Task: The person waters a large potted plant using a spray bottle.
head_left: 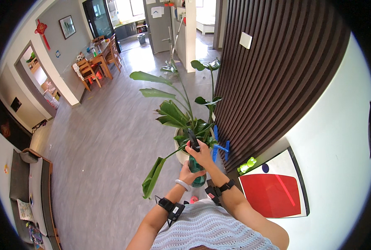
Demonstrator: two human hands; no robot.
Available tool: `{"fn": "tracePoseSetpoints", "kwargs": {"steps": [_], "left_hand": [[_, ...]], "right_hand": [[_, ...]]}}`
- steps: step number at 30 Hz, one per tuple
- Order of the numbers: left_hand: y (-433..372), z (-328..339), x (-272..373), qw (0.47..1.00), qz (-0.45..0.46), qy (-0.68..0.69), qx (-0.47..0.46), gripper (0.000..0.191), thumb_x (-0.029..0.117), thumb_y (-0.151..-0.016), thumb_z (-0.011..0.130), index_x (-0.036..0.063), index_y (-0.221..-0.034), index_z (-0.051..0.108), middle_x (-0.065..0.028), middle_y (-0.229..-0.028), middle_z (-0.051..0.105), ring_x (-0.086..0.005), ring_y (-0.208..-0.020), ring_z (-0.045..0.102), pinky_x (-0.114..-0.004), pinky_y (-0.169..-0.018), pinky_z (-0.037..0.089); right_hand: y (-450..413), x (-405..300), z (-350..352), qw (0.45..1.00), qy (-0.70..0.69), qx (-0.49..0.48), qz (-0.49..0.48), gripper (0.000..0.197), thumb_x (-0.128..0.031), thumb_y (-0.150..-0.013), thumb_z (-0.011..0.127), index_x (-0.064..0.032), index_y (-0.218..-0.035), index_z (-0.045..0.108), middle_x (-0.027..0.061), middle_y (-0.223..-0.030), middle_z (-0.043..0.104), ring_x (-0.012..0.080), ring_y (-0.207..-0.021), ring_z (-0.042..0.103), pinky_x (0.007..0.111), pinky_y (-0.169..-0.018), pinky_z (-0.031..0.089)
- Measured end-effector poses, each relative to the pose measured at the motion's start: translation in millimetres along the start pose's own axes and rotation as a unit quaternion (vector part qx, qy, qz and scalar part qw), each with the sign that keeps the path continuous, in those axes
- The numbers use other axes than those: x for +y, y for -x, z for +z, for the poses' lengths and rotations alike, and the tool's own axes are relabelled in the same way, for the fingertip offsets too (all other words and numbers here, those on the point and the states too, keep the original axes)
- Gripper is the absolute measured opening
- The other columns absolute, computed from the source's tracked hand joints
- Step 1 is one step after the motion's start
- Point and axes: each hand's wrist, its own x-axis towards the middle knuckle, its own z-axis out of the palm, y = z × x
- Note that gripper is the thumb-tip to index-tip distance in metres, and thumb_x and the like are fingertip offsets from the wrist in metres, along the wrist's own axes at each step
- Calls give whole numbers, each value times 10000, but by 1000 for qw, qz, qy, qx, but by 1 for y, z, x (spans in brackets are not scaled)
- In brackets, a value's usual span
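Note:
Both my hands are on a green spray bottle (197,180) with a black trigger head (193,139). My left hand (189,173) wraps around the bottle's body. Higher up, my right hand (201,153) grips the neck and trigger; how far the trigger is pressed I cannot tell. Just beyond the bottle stands a large-leaved potted plant (173,114) in a pale round pot (177,153), partly hidden by my hands and the leaves. Some leaf edges are brown and torn. One folded leaf (154,178) hangs low to the left of my hands.
A dark slatted wall panel (260,78) rises right of the plant, with a blue plastic object (220,147) at its foot. A green frog figure (247,165) and a framed red picture (273,193) are nearer. A sofa (35,187) stands left; a wooden dining table (101,54) lies farther back.

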Motion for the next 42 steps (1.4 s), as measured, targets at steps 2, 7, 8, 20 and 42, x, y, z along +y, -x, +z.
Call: {"fn": "tracePoseSetpoints", "kwargs": {"steps": [2,7,8,20,42], "left_hand": [[-2,8,-5,999,24,32,-7,706,247,-596,860,-14,-1116,460,-108,-1050,597,-195,-962,591,-324,-831,483],[-11,31,-3,992,32,78,-97,742,140,-659,836,-14,-1222,379,-86,-1126,571,-166,-1024,572,-331,-884,472],[-13,36,-1,990,35,70,-121,766,183,-657,842,-26,-1221,367,-91,-1116,563,-162,-1006,570,-322,-872,473],[-14,77,0,982,78,39,-166,799,321,-639,844,-48,-1185,391,-132,-1076,556,-195,-977,563,-316,-852,466],[-13,58,28,983,82,-6,-162,812,261,-634,852,-54,-1211,375,-120,-1090,539,-185,-991,550,-306,-852,472]], "right_hand": [[3,-7,-7,999,-30,12,-28,326,-263,-792,685,-26,-1000,604,39,-814,585,86,-720,519,246,-636,421],[13,2,-34,990,-60,110,-71,306,-227,-813,674,-26,-1025,584,25,-864,600,92,-749,525,260,-673,439],[16,3,-40,988,-48,126,-73,278,-213,-812,672,-27,-1001,587,29,-859,603,91,-747,527,263,-668,442],[39,-16,-80,977,-45,181,-100,221,-199,-825,662,-14,-926,595,-7,-759,574,62,-710,509,239,-642,433],[31,-11,-73,981,-68,156,-96,233,-197,-830,657,-18,-954,574,32,-874,591,116,-761,512,272,-687,431]]}}
